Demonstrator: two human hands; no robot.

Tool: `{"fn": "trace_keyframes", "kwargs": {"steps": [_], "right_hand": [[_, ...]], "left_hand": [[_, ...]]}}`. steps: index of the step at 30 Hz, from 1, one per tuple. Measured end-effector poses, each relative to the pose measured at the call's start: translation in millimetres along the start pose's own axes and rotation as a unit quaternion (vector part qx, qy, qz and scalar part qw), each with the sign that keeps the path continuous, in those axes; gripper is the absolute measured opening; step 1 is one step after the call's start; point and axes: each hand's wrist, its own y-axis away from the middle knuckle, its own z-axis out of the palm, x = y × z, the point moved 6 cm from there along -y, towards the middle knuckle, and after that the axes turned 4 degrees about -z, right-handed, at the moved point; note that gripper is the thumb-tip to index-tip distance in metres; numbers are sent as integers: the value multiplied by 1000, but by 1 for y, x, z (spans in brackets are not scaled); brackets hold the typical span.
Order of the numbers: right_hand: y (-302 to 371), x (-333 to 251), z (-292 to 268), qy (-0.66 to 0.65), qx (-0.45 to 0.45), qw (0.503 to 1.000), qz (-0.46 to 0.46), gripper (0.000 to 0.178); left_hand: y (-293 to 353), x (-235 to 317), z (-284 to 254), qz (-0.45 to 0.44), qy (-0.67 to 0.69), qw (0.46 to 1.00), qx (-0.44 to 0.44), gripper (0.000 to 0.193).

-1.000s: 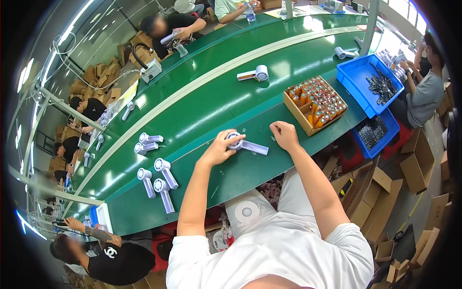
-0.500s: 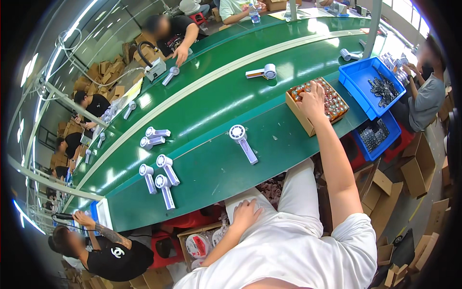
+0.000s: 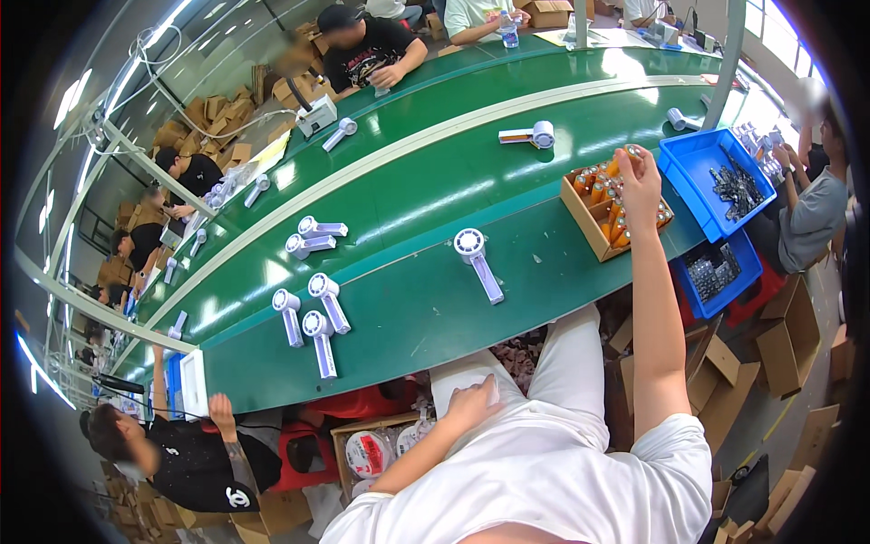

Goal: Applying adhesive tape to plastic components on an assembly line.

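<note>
My right hand (image 3: 642, 186) is raised over a small cardboard box (image 3: 594, 234) at the right of the bench, its fingers closed around orange batteries (image 3: 625, 161). More orange batteries (image 3: 598, 188) stand or lean inside, with bare gaps between them. My left hand (image 3: 473, 403) rests on my thigh, fingers loosely stretched and holding nothing that I can see. In front of me a white and lavender handheld fan (image 3: 469, 243) lies with its handle toward me. Further left on the bench are three similar fans (image 3: 317, 325).
Right of the battery box sit two blue bins, the upper bin (image 3: 675, 168) with dark parts, the lower bin (image 3: 754, 272) with small parts. More fans (image 3: 544, 134) lie on the green conveyor (image 3: 408, 172). Co-workers sit around it. A metal post (image 3: 728, 68) rises beyond the bins.
My right hand has lifted from the box with batteries in its fingers. Batteries there now lean, with gaps. The view has shifted slightly. The co-worker at lower left has moved their arms.
</note>
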Motion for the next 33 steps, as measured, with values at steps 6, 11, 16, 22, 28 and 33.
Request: {"fn": "trace_keyframes", "kwargs": {"steps": [6, 11, 16, 22, 28, 33], "right_hand": [[70, -46, 13, -339, -106, 920, 167, 33], [156, -78, 49, -342, -226, 874, 262, 38], [221, -81, 73, -355, -339, 781, 385, 40], [229, -83, 70, -292, -349, 827, 331, 39], [229, -88, 67, -299, -343, 859, 236, 48], [229, -92, 60, -285, -308, 897, 137, 55]], "left_hand": [[9, 36, -89, 99, 522, 846, -28, 81], [-2, 33, -150, 123, 813, 555, 130, 97], [-12, 31, -188, 144, 777, 541, 288, 83], [-22, 23, -171, 153, 784, 540, 267, 85], [-11, 39, -171, 113, 646, 704, 272, 83], [-2, 42, -178, 108, 426, 827, 349, 85]]}}
